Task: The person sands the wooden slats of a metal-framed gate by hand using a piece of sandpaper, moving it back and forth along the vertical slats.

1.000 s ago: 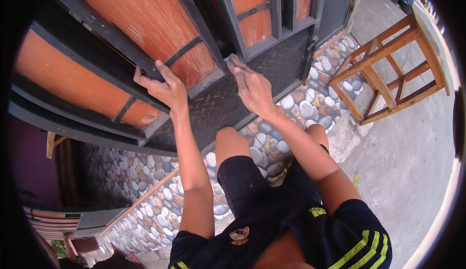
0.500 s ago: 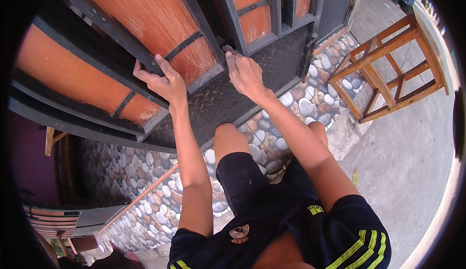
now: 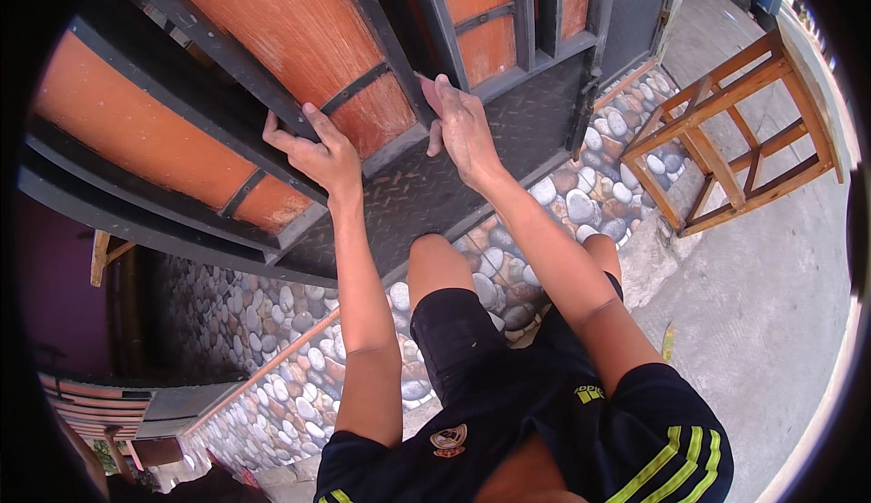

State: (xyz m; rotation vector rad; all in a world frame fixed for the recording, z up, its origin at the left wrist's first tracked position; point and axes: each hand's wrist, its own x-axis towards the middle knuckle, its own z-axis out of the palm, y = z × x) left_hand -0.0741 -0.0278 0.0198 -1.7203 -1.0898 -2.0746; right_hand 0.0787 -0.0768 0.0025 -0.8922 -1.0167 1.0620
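Note:
A tall metal gate with dark grey bars and orange panels fills the upper part of the view. My left hand grips a slanted grey bar of the gate, fingers curled over its edge. My right hand is closed on a neighbouring upright bar beside an orange panel. Both arms reach up from the lower edge. My raised knee in black shorts is close to the gate's checker-plate lower panel.
A low wall faced with rounded pebbles runs under the gate. A wooden stool frame stands on the concrete pavement at the right. A thin orange pipe crosses the pebble wall at the lower left.
Both hands have shifted higher on the gate's bars, the left from the lower rail to the slanted bar, and the gate looms closer.

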